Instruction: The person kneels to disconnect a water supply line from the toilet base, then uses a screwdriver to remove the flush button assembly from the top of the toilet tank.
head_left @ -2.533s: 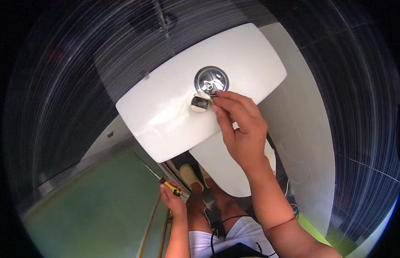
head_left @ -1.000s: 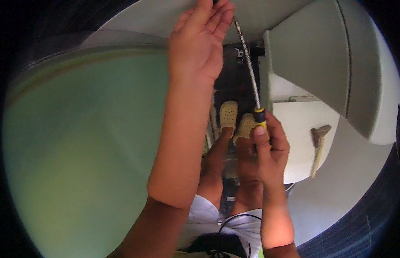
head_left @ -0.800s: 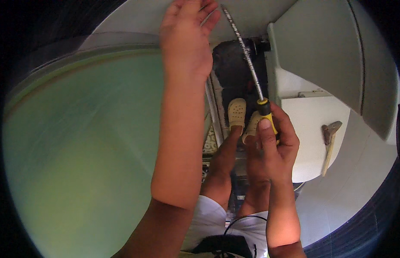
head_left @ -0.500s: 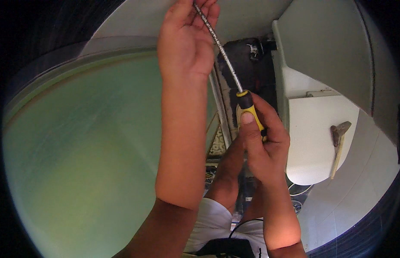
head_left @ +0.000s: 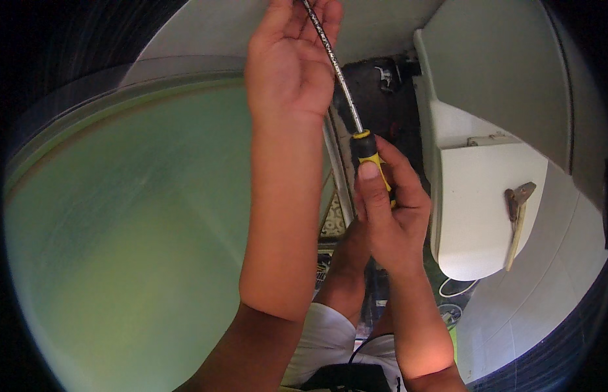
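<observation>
My right hand (head_left: 395, 202) grips the yellow-and-black handle of a screwdriver (head_left: 346, 85), its thumb along the handle. The long, worn metal shaft slants up and to the left and runs off the upper edge, so its tip is out of view. My left hand (head_left: 294, 65) is raised beside the upper shaft, palm showing. Its fingers curl loosely behind the shaft while the thumb lies to its left. The upper edge cuts off the fingertips, and whatever they pinch is hidden.
A large pale green panel (head_left: 121, 228) fills the left side. At right, a hammer (head_left: 518, 212) with a light handle lies on a white rounded lid (head_left: 477, 222). A dark object (head_left: 376, 91) stands farther back. Below the lid is a white loop of cord or hose (head_left: 457, 292).
My right hand and the screwdriver handle have shifted slightly left and up. The left hand and forearm have moved a little to the right. The grip on the handle stays.
</observation>
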Tool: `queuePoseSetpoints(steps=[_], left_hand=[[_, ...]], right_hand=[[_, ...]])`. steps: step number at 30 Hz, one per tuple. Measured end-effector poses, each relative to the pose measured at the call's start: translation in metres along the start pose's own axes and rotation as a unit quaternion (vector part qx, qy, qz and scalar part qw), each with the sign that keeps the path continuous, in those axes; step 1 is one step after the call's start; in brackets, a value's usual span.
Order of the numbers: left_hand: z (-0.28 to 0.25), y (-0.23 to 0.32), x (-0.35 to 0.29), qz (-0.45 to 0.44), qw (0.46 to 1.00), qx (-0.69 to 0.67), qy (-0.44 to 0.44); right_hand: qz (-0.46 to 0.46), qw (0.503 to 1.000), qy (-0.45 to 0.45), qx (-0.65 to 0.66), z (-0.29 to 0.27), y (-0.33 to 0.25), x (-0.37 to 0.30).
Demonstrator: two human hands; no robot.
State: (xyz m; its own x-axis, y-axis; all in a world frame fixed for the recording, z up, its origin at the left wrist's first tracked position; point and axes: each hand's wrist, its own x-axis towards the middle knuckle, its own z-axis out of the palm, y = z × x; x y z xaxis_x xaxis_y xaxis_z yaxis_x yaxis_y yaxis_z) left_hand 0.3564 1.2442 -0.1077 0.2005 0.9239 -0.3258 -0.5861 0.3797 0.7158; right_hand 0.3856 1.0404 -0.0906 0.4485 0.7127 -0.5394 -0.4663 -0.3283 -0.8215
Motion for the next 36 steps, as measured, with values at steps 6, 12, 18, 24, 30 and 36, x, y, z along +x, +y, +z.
queuePoseSetpoints(steps=[6, 12, 18, 24, 30, 36], left_hand=[[-0.005, 0.004, 0.0, -0.004, 1.0, -0.015, 0.011], [-0.003, 0.006, -0.006, -0.011, 0.999, 0.009, 0.04], [-0.006, 0.01, -0.018, -0.008, 0.998, 0.056, 0.032], [-0.005, 0.009, -0.014, -0.046, 0.996, 0.019, -0.073], [-0.001, 0.007, -0.013, -0.08, 0.995, -0.032, 0.042], [-0.011, 0.002, -0.012, -0.055, 0.995, -0.081, -0.023]], right_hand=[[0.204, 0.92, -0.139, 0.304, -0.004, -0.002, 0.006], [0.168, 0.94, -0.11, 0.276, 0.009, -0.005, 0.01], [-0.057, 0.995, -0.023, -0.079, 0.008, 0.002, 0.008], [-0.245, 0.927, 0.093, -0.27, 0.019, 0.015, 0.012], [0.126, 0.924, -0.158, 0.325, 0.0, -0.014, -0.008], [0.087, 0.985, -0.144, -0.047, 0.008, -0.023, -0.018]])
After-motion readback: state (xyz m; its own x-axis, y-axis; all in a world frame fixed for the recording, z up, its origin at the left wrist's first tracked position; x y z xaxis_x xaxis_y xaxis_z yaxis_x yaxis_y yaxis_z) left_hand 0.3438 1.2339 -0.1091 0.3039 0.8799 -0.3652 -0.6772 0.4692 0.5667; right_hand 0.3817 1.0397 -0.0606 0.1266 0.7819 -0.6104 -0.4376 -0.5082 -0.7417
